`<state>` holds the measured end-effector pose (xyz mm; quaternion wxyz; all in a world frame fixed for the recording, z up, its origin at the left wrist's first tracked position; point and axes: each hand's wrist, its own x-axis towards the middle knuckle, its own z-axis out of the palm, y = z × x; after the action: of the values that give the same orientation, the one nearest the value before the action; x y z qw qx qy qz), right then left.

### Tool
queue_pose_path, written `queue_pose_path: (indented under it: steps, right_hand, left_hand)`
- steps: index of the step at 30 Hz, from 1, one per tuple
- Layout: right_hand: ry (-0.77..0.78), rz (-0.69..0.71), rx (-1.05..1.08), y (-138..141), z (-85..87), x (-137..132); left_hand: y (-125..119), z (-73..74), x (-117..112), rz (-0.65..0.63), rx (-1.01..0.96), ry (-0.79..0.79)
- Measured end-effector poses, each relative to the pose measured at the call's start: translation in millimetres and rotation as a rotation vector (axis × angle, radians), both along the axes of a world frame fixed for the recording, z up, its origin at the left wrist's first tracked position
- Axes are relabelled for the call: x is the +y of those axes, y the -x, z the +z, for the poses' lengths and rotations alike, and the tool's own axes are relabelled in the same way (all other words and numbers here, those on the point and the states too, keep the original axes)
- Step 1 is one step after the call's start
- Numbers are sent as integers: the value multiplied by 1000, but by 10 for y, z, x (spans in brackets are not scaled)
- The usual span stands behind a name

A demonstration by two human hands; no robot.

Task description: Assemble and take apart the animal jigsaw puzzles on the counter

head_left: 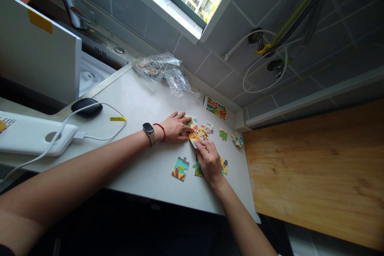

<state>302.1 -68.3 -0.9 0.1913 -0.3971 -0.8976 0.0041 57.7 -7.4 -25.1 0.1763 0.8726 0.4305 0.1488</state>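
Jigsaw pieces [204, 131] are pinned to the worktop [144, 176] by the open left hand [174, 127] so they don't slide, while one piece [193, 138] is pinched by the right hand [209, 161].

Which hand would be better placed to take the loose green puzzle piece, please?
Probably the right hand: it is nearer the green puzzle piece, while the left hand lies farther off.

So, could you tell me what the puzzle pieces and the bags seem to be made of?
The puzzle pieces look like stiff printed card, probably matte, since their faces show no glare. The bags look like thin clear plastic: they crinkle and catch bright highlights.
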Motion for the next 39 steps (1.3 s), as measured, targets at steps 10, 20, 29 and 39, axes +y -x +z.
queue_pose_path:
  steps: [10, 20, 29, 39]
  right_hand:
    - [187, 63, -59, -62, -43, 160]
    - [374, 49, -42, 2, 231, 351]
    - [543, -119, 203, 119, 261, 441]
    - [857, -150, 275, 147, 273, 746]
  left_hand:
    - [18, -9, 1, -28, 10, 15]
    - [26, -32, -3, -39, 21, 27]
    - [26, -18, -11, -41, 30, 23]
    - [23, -34, -21, -37, 5, -15]
